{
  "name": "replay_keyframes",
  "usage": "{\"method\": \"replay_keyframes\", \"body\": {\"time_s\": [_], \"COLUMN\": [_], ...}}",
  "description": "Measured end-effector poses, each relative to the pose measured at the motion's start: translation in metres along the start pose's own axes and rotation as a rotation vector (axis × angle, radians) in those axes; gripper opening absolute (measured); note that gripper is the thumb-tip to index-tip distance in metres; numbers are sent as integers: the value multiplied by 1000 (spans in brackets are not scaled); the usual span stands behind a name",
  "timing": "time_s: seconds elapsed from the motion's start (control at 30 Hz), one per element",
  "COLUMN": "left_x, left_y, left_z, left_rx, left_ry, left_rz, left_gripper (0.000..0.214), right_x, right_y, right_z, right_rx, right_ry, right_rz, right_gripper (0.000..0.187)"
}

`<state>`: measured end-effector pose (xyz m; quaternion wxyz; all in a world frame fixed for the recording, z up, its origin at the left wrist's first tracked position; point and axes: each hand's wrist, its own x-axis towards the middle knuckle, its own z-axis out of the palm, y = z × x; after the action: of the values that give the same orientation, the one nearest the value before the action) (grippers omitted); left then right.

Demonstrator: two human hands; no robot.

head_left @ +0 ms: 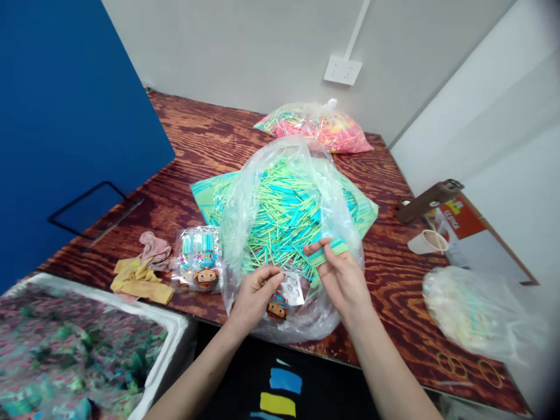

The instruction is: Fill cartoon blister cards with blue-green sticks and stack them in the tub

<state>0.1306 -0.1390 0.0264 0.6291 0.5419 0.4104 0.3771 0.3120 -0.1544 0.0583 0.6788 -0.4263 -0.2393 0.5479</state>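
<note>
A large clear plastic bag (238, 216) lies wide at its mouth on the wooden table, full of thin green and blue sticks (284, 210). Over its near edge, my left hand (258, 294) pinches a small clear packet (292, 289) with a brown cartoon face printed low on it. My right hand (341, 277) is closed on a small bundle of green and blue sticks (328, 251), to the right of the packet. Left of the bag lie filled packets (203, 259) with the same cartoon face and blue sticks inside.
Behind stands a tied bag of pink and green sticks (324, 128). Yellow and pink cloths (142, 280) lie left, above a white foam box (175, 326). On the right are a brown flask (429, 201), a paper cup (429, 241), another plastic bag (468, 309) and rubber bands (452, 364).
</note>
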Motion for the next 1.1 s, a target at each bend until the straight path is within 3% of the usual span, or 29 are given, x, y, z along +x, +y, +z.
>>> {"method": "replay_keyframes", "body": {"time_s": [0.1, 0.2, 0.4, 0.53, 0.63, 0.7, 0.77, 0.83, 0.97, 1.1], "left_x": [1, 2, 2, 1, 0, -1, 0, 1, 2, 2], "left_y": [6, 10, 6, -1, -1, 2, 6, 9, 11, 14], "left_z": [3, 4, 5, 8, 10, 10, 10, 9, 7, 5], "left_rx": [3, 4, -60, -143, -213, -235, -237, -237, -239, -248], "left_ry": [-11, 6, 66, 99, 102, 108, 116, 110, 82, 88], "left_rz": [13, 23, 26, 13, -25, -29, -12, 11, 37, 27], "left_gripper": [21, 20, 19, 19, 23, 23, 22, 20, 18, 18], "right_x": [10, 10, -6, -15, -19, -21, -23, -25, -28, -29], "right_y": [-17, -17, -1, -4, -9, -11, -11, -11, -11, -16], "right_z": [27, 40, 35, 34, 35, 36, 36, 35, 33, 32], "right_rx": [160, 173, -61, -203, -336, -426, -534, -669, -852, -831], "right_ry": [-87, -130, -101, -196, -224, -168, -103, -130, -311, -242], "right_rz": [75, 109, 177, 247, 161, 14, -159, -258, -263, -310], "right_gripper": [16, 14, 15, 24, 40, 47, 37, 23, 24, 19]}}
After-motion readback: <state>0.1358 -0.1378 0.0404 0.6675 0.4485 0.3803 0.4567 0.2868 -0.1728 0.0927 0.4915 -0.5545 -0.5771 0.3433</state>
